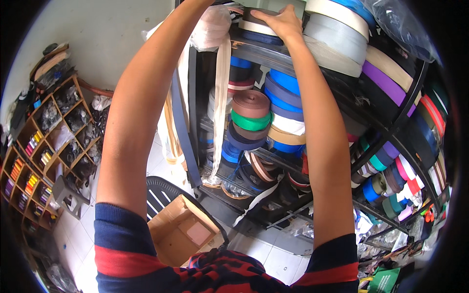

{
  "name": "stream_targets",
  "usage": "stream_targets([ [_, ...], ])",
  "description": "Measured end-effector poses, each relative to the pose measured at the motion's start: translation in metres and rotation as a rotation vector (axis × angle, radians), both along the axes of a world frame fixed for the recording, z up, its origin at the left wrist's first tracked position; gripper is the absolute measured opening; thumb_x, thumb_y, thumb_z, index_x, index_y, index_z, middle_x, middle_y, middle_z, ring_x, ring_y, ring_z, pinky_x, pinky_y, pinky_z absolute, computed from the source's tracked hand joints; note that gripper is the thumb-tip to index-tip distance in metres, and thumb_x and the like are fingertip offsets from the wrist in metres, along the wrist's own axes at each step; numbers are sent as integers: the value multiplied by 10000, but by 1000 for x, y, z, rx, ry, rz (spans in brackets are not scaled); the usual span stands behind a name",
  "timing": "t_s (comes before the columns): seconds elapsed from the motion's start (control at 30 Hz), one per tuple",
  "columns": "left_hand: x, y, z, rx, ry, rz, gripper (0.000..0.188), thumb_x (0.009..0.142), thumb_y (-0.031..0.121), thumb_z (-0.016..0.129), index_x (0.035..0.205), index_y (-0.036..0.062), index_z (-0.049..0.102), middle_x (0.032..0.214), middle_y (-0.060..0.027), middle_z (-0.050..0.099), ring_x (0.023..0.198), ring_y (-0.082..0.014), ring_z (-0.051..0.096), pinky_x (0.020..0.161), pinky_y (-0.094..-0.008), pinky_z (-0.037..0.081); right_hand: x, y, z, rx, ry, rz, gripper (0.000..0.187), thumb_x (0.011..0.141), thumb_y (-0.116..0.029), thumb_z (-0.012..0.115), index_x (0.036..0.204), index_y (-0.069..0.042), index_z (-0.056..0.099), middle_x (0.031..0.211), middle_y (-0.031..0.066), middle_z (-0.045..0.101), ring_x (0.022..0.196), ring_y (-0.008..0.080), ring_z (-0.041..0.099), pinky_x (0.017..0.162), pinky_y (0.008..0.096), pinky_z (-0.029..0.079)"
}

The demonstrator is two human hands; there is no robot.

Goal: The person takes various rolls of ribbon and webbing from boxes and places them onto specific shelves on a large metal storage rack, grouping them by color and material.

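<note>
Both my arms reach up toward the top of a black metal shelf rack [268, 56]. My right hand [282, 23] is at a dark brown roll of webbing [261, 17], its thumb stretched across the roll and its fingers curled past the far side. Under that roll lie a white roll [257, 27] and a navy roll [261, 38]. My left hand is past the upper edge of the picture; only the forearm [139, 83] shows. Close to that wrist is a pale roll wrapped in clear plastic [211, 27], with a cream strip [222, 73] hanging down.
Large white and grey rolls [337, 41] sit right of my right hand. Lower shelves hold stacked coloured rolls [250, 105]. Below me an open cardboard box [181, 229] rests on a black chair [163, 188]. At left stands a wooden pigeonhole shelf [46, 151] with thread spools, beside a grey stool [71, 195].
</note>
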State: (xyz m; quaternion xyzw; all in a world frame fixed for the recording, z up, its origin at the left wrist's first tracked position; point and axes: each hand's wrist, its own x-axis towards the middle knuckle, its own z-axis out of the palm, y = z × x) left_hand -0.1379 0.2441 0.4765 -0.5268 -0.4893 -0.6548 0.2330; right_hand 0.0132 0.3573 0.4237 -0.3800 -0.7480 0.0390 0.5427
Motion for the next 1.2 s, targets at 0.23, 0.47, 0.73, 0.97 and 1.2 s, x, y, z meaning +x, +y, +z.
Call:
stream_targets([
  [0.23, 22, 11, 4, -135, 36, 31, 463, 713, 410, 770, 910, -3, 701, 772, -140, 688, 750, -235, 670, 728, -369, 498, -9, -17, 15, 7, -4, -5, 1092, 538, -576, 816, 1325, 45, 384, 1202, 298, 555, 1146, 403, 540, 973, 426, 438],
  [0.47, 25, 29, -21, -251, 96, 47, 439, 724, 409, 759, 903, 12, 710, 797, -179, 690, 775, -302, 680, 729, -396, 512, -10, 32, 4, -76, -99, 94, 1156, 514, -665, 795, 1271, 99, 372, 1227, 290, 537, 1178, 364, 530, 995, 389, 426],
  [0.73, 34, 62, -20, -236, 278, 34, 471, 726, 441, 751, 951, 29, 711, 856, -191, 694, 840, -324, 679, 773, -409, 518, -6, 35, 9, -130, 11, 115, 1267, 500, -624, 813, 1375, 93, 244, 1258, 289, 519, 1203, 374, 505, 1014, 375, 417],
  [0.97, 21, 76, -21, -197, 266, 68, 618, 786, 484, 674, 1163, 0, 603, 1021, -281, 644, 1001, -388, 625, 880, -424, 483, -12, 25, 6, -122, 16, 214, 1340, 519, -624, 803, 1432, 79, 118, 1354, 311, 418, 1278, 402, 420, 1064, 396, 370],
  [1.2, 79, -64, -59, 161, 101, -889, 350, 948, 290, 501, 1147, 20, 601, 1095, -89, 607, 1045, -189, 552, 905, -318, 427, 2, -17, -16, 52, -79, 28, 980, 733, -422, 751, 1392, 83, 229, 1318, 334, 426, 1229, 448, 440, 1029, 431, 394],
])
